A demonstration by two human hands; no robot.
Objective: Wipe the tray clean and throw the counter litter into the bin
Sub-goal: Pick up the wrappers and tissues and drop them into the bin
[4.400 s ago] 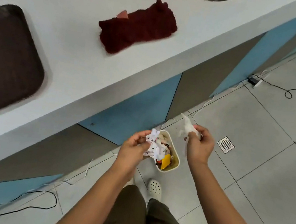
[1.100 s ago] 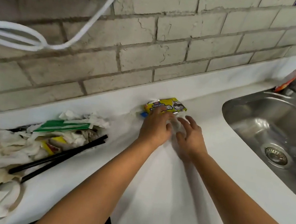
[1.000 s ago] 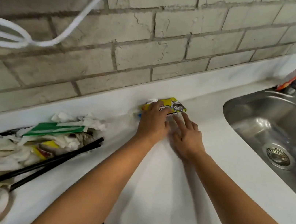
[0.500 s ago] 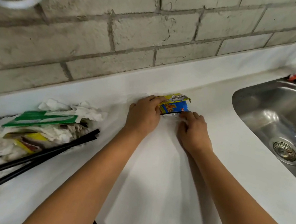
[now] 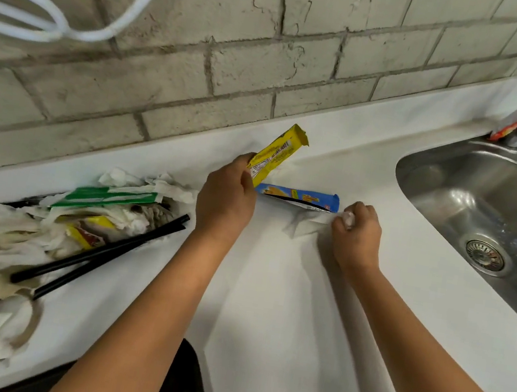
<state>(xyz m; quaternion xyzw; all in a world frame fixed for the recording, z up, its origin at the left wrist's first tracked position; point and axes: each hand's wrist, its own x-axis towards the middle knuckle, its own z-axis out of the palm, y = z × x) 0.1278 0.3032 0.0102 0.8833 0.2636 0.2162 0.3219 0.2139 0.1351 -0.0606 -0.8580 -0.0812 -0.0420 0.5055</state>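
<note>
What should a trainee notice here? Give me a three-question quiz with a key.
1. True or false: the left hand grips the yellow wrapper.
2. What does the right hand pinch?
A. black straw
B. white tissue
C. faucet
3. Fill in: the blue wrapper lies between the two ____.

Key: 1 true. 2 B, the white tissue. 3 hands.
</note>
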